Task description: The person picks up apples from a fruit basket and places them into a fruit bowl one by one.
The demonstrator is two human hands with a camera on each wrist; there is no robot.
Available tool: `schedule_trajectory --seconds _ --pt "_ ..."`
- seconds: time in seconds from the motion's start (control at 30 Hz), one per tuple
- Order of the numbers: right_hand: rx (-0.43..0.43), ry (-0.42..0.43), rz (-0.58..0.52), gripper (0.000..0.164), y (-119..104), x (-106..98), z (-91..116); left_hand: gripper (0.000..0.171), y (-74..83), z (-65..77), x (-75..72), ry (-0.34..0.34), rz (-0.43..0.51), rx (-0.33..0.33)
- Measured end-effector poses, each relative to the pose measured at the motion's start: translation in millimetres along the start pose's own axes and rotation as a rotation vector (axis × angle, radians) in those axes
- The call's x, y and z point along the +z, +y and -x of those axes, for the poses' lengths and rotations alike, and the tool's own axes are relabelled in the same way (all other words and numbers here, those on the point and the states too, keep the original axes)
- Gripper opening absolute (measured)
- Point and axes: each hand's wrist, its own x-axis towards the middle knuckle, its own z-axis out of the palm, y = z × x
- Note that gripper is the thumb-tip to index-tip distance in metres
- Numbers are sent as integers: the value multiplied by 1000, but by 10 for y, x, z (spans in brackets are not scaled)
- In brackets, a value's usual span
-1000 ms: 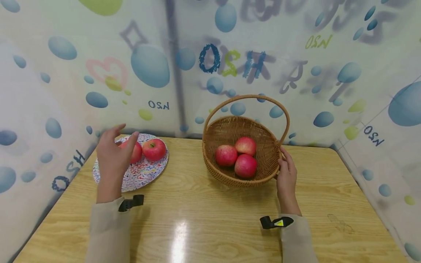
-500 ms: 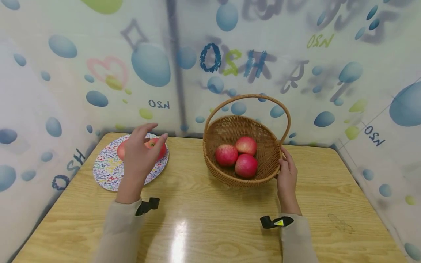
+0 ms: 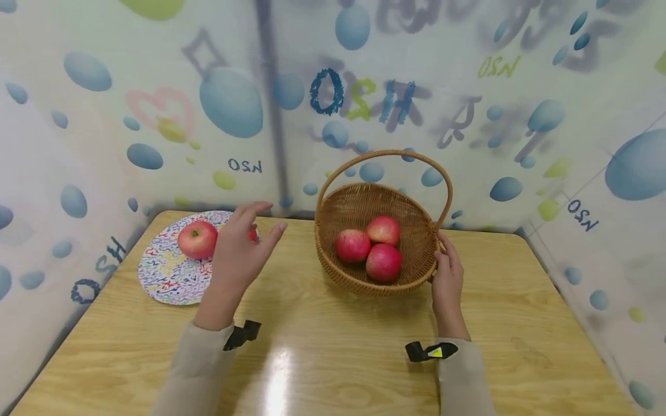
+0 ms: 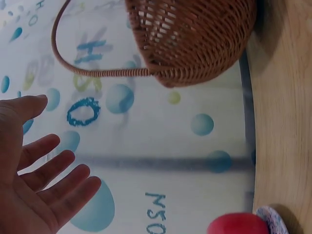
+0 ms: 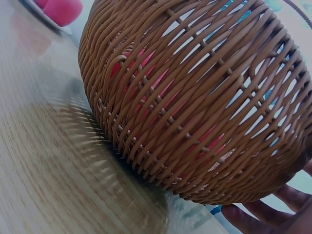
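Observation:
A brown wicker basket (image 3: pixel 346 201) with a tall arched handle stands at the middle of the table, three red apples (image 3: pixel 384 263) inside it. My right hand (image 3: pixel 448 283) holds the basket's right side near the handle's foot; fingers lie against the weave in the right wrist view. Over the right part of a round patterned plate (image 3: pixel 161 274) hovers my left hand (image 3: pixel 239 251), thumb and fingers spread apart with nothing between them. One red apple (image 3: pixel 198 240) on the plate shows fully. Another apple (image 3: pixel 253 235) is mostly hidden behind the left hand.
The wooden table (image 3: pixel 322 346) ends at a curtain-like backdrop (image 3: pixel 296 156) with blue and green dots and lettering, close behind basket and plate. Similar panels rise on both sides. Black wrist cameras (image 3: pixel 432 351) sit on both sleeves.
My left hand has moved right across the plate, uncovering the left apple and covering the right one. The right hand stays on the basket; the three apples in it have not moved.

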Motion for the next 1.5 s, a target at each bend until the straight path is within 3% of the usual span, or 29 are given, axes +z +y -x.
schedule_trajectory --seconds 0.23,0.37,0.47,0.57,0.73,0.83,1.17,1.37,1.5 --pt "-8 1 0 50 -18 15 16 43 226 53 190 0 58 76" --pt "-6 -5 -7 50 -4 13 15 37 384 71 323 7 83 156" --pt "-4 -7 -2 50 9 3 15 35 516 64 421 -37 86 225" --pt "-6 -8 1 50 13 -4 11 35 629 39 514 -122 67 243" --pt "-8 -10 5 50 15 -8 6 43 742 -13 666 -303 -38 163" --pt "-6 -9 6 50 20 -11 7 46 771 -38 744 -373 -90 119" --pt "-14 -4 10 49 14 0 13 50 781 -145 993 -535 -133 37" --pt "-13 -3 14 49 -7 10 19 50 811 -188 1123 -555 -148 -62" --pt "-22 2 18 49 -15 3 19 50 826 -231 1225 -588 -211 -123"
